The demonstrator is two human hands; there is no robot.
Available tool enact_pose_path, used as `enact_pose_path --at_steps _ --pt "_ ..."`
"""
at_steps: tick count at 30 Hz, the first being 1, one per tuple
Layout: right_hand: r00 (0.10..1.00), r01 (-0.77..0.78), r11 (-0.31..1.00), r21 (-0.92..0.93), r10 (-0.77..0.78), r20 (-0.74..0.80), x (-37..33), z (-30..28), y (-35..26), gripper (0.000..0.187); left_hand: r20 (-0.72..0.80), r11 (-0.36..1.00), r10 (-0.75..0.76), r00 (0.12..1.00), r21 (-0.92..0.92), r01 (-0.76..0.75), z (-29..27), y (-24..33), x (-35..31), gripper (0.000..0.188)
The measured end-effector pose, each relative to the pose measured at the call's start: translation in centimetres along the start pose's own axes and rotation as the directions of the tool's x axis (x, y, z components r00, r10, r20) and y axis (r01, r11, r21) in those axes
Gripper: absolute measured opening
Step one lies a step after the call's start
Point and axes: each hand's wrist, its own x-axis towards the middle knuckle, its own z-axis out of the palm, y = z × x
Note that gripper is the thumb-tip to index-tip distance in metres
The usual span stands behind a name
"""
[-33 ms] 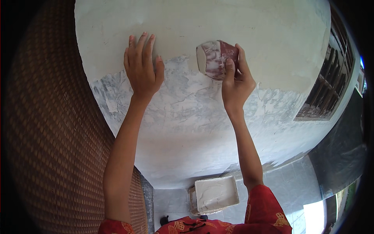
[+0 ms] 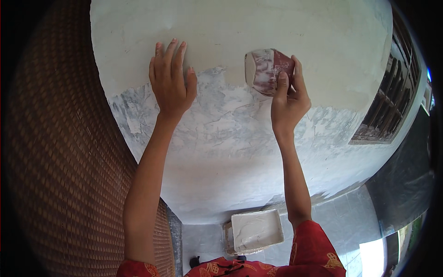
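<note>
the left hand [image 2: 171, 87] lies against the wall [image 2: 203, 184], fingers loosely spread and holding nothing; the right hand [image 2: 290, 104] pinches a dark-red tool [image 2: 266, 69] smeared with white — thumb on its face, fingers at its right edge; the tool is at the wall, right of the left hand; below sits a tray [image 2: 259, 247] of white paste [image 2: 255, 229]

Soft daylight falls on the wall [image 2: 230, 127], glare whitens the floor [image 2: 339, 214] toward its right edge, and fisheye distortion bows the wall's edges.
</note>
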Motion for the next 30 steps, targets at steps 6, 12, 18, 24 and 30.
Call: enact_pose_path --at_steps 6,12,18,24,30 --pt "0.993 0.021 0.999 0.027 -0.024 0.116 -0.6 2.0 -1.3 0.035 -0.012 1.000 0.009 1.000 -0.001 -0.009 -0.2 -0.4 0.0 0.048" --pt "0.991 -0.107 0.986 0.129 0.116 -0.068 0.7 -0.9 -0.1 0.038 0.002 1.000 0.013 1.000 -0.011 -0.013 0.2 0.0 -0.3 0.048" --pt "0.988 0.065 0.996 -0.052 -0.057 0.141 -2.4 1.3 -0.2 0.038 -0.059 1.000 0.000 0.998 -0.001 0.000 -0.1 -0.8 0.1 0.049" --pt "0.979 -0.161 0.979 0.128 0.175 -0.107 -0.2 -3.6 -0.4 0.039 -0.003 1.000 0.001 1.000 -0.011 -0.001 0.0 0.1 -0.3 0.048" --pt "0.992 0.011 0.995 -0.097 0.002 0.129 -2.4 -0.5 1.0 0.038 -0.040 1.000 0.007 0.999 0.003 -0.007 -0.1 -0.8 0.1 0.048"
